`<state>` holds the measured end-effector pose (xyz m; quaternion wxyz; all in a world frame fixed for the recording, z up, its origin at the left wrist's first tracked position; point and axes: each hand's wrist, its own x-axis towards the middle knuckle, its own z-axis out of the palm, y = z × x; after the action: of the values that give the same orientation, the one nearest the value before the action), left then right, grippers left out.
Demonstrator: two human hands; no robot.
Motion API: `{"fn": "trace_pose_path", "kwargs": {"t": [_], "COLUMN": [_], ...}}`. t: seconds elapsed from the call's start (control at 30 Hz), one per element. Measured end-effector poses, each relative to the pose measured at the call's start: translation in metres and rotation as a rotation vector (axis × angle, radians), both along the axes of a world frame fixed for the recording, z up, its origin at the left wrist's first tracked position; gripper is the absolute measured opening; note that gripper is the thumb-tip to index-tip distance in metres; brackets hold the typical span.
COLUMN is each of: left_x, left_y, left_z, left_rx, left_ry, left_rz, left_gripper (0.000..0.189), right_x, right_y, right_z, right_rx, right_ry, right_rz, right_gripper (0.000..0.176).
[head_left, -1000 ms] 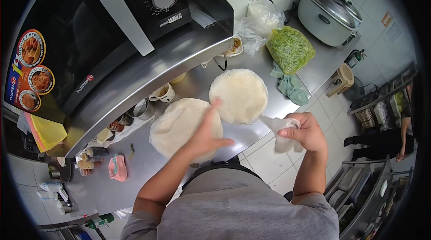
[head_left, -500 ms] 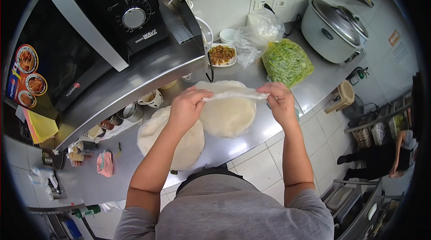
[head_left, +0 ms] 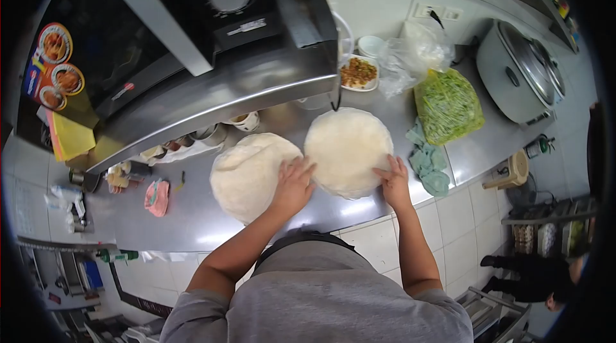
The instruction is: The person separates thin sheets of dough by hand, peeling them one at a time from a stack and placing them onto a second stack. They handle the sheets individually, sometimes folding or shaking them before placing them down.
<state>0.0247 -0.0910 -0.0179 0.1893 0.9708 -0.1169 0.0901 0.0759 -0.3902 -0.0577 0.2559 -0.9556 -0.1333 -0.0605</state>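
Two stacks of thin, round, pale wrappers lie side by side on the steel counter. My left hand (head_left: 295, 184) rests with spread fingers on the right edge of the left stack (head_left: 247, 173), whose top sheet has a fold across it. At the lower right rim of the right stack (head_left: 346, 150) is my right hand (head_left: 394, 182), fingers apart, its fingertips touching the edge. The top sheet there lies flat. Neither hand grips anything.
A microwave (head_left: 160, 28) on a steel shelf (head_left: 256, 89) overhangs the left. Behind stand a dish of chopped filling (head_left: 359, 73), a bag of shredded greens (head_left: 449, 105) and a rice cooker (head_left: 513, 80). A green cloth (head_left: 428, 163) lies right, a pink cloth (head_left: 156, 198) left.
Both hands have let go of the wrapper edge they held up over the right stack. That sheet now lies flat, and the hands have come down toward me. The camera view has shifted.
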Motion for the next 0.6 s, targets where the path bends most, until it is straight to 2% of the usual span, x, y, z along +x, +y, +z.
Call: {"fn": "trace_pose_path", "kwargs": {"t": [0.03, 0.1, 0.13, 0.17, 0.23, 0.27, 0.33, 0.37, 0.43, 0.47, 0.53, 0.6], "left_x": [-0.007, -0.029, -0.036, -0.038, -0.033, -0.031, -0.027, -0.031, -0.044, -0.047, -0.049, -0.043], "left_y": [0.009, 0.034, 0.044, 0.051, 0.060, 0.064, 0.069, 0.069, 0.061, 0.057, 0.056, 0.066], "left_z": [-0.001, -0.006, -0.015, -0.025, -0.032, -0.031, -0.018, -0.011, 0.004, 0.002, -0.001, -0.013], "left_rx": [0.006, -0.040, -0.060, -0.055, -0.066, -0.067, -0.453, -0.452, -0.122, -0.122, 0.091, 0.142], "left_ry": [-0.001, 0.040, -0.052, -0.046, 0.115, 0.115, 0.206, 0.204, 0.096, 0.092, -0.026, 0.001], "left_rz": [0.021, 0.368, 0.314, 0.323, 0.281, 0.288, 0.327, 0.331, 0.284, 0.288, 0.186, 0.132], "left_gripper": [0.037, 0.038, 0.029, 0.029, 0.024, 0.024, 0.021, 0.021, 0.017, 0.017, 0.021, 0.027], "right_x": [0.001, -0.001, -0.002, -0.001, 0.000, -0.001, -0.001, 0.000, -0.002, -0.002, -0.004, -0.009], "right_y": [0.006, 0.021, 0.034, 0.051, 0.087, 0.104, 0.135, 0.147, 0.168, 0.177, 0.192, 0.197], "right_z": [0.005, 0.016, 0.025, 0.030, 0.039, 0.044, 0.051, 0.053, 0.052, 0.050, 0.049, 0.051], "right_rx": [0.006, 0.149, 0.199, 0.203, 0.401, 0.399, 0.663, 0.663, 0.558, 0.550, 0.570, 0.580], "right_ry": [-0.001, 0.076, 0.051, 0.059, 0.258, 0.259, 0.526, 0.527, 0.320, 0.339, 0.319, 0.301], "right_rz": [0.021, -0.031, 0.023, 0.031, 0.226, 0.233, 0.296, 0.301, 0.364, 0.348, 0.328, 0.289], "right_gripper": [0.042, 0.043, 0.041, 0.041, 0.038, 0.038, 0.038, 0.038, 0.040, 0.040, 0.038, 0.037]}}
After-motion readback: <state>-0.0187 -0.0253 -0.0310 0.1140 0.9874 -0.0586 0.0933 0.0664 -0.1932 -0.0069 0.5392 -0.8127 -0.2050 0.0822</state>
